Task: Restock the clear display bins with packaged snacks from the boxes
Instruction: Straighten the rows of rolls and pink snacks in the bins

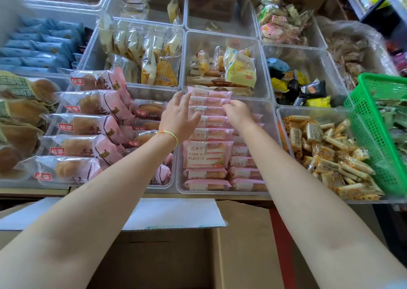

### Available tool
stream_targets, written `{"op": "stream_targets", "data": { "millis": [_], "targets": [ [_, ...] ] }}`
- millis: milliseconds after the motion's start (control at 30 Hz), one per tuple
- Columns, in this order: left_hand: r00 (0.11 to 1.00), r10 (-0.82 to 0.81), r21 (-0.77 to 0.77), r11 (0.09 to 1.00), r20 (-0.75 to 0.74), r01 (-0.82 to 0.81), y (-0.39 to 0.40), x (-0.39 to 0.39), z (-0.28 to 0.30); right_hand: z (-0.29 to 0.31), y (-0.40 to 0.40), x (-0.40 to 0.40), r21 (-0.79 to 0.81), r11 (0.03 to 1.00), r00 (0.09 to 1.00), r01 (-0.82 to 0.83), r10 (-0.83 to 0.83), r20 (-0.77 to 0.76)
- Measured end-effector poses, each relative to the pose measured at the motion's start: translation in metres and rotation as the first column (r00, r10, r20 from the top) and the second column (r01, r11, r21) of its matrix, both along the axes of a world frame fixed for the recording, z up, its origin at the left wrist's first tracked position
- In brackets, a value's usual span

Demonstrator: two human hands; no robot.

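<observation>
A clear bin (179, 187) in the middle of the front row holds two rows of pink toast packets (208, 154), standing on edge. My left hand (179, 115) lies flat with straight fingers against the left side of the far packets. My right hand (237, 112) has its fingers curled onto the top edges of the far packets (209, 101); whether it pinches one is unclear. An open cardboard box (167, 255) sits below my arms, its inside dark.
Left of the pink bin stands a clear bin of pink-wrapped buns (88, 123). To the right a bin of small wrapped rolls (330, 156) and a green plastic basket (378, 123). Behind are more clear bins with yellow cakes (240, 68) and mixed snacks.
</observation>
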State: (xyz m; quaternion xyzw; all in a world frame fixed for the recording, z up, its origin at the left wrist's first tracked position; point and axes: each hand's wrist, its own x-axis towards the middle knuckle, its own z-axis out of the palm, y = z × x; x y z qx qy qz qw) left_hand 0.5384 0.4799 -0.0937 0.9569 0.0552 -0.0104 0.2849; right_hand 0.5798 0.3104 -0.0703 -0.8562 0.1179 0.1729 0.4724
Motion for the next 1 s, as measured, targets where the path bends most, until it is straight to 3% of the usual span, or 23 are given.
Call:
{"op": "stream_targets", "data": {
  "millis": [167, 400, 667, 833, 1000],
  "targets": [
    [0.997, -0.047, 0.109, 0.993, -0.056, 0.052, 0.001, 0.012, -0.003, 0.001, -0.001, 0.006, 0.068, 0.989, 0.991, 0.135, -0.133, -0.027],
    [0.999, -0.016, 0.172, 0.985, -0.05, 0.024, 0.01, 0.01, -0.008, 0.006, 0.013, 0.015, 0.117, 0.992, 0.999, -0.051, 0.053, -0.012],
    [0.985, -0.141, 0.297, 0.941, -0.097, 0.164, 0.006, 0.019, -0.006, -0.002, 0.0, 0.013, 0.087, 0.996, 0.999, -0.034, 0.03, 0.045],
    [0.988, -0.115, 0.384, 0.911, -0.106, 0.148, 0.008, 0.019, -0.003, -0.002, -0.001, 0.011, 0.024, 0.994, 0.993, -0.105, 0.103, 0.05],
    [0.985, -0.064, 0.396, 0.91, -0.161, 0.124, 0.006, 0.02, 0.003, 0.001, -0.007, -0.001, 0.053, 0.997, 0.996, -0.051, 0.047, 0.079]
  ]
}}
